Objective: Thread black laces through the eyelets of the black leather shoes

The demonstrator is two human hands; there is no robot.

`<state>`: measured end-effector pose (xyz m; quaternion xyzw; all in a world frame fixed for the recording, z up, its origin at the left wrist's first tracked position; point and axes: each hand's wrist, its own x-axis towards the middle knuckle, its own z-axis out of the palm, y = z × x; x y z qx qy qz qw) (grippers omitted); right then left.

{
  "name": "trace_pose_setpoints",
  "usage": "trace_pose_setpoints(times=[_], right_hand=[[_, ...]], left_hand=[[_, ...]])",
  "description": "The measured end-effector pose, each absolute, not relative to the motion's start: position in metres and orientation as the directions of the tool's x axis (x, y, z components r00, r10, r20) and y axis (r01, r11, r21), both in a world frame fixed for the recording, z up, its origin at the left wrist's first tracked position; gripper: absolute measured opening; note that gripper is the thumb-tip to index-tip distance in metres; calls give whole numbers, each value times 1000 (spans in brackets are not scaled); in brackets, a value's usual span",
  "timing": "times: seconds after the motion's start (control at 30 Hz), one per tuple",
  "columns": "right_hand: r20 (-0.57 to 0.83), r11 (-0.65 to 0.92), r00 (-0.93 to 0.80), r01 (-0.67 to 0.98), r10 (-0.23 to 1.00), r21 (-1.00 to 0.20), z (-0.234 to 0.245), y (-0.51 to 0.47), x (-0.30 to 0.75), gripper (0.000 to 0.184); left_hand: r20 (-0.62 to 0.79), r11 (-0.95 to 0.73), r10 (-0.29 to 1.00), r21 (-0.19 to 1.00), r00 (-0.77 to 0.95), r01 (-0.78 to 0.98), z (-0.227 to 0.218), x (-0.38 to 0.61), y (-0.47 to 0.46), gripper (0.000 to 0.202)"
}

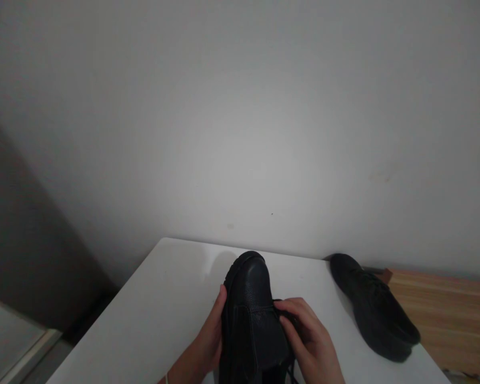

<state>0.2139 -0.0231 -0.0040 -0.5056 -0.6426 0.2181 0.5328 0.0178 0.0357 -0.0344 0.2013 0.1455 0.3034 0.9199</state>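
Observation:
A black leather shoe (pixel 251 309) stands on the white table (pixel 164 304), toe pointing away from me toward the wall. My left hand (pixel 206 341) grips its left side, thumb pressed on the upper. My right hand (pixel 310 338) is closed at the shoe's right side, fingers pinching the dark lace (pixel 280 308) near the eyelets. A second black shoe (pixel 374 306) lies at the table's right edge, apart from both hands.
A plain grey-white wall (pixel 240 133) rises just behind the table. A wooden surface (pixel 452 314) adjoins the table on the right. To the left the floor drops away into shadow beside the table edge.

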Motion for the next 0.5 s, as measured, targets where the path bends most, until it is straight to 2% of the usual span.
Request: trace_pose_setpoints(times=[0.13,0.3,0.4,0.5], right_hand=[[482,389,110,448,869,-805,-4,-21,210,11],[451,347,205,398,869,-849,-7,-21,207,10],[497,370,267,410,826,-834,-2,-23,210,11],[537,429,234,388,810,-816,11,-28,213,11]], left_hand=[[-147,731,623,459,768,-505,-30,18,34,87],[-198,741,623,457,757,-491,-25,20,35,88],[-234,756,623,425,746,-498,-25,20,35,91],[-246,768,617,394,748,-504,-27,20,35,92]])
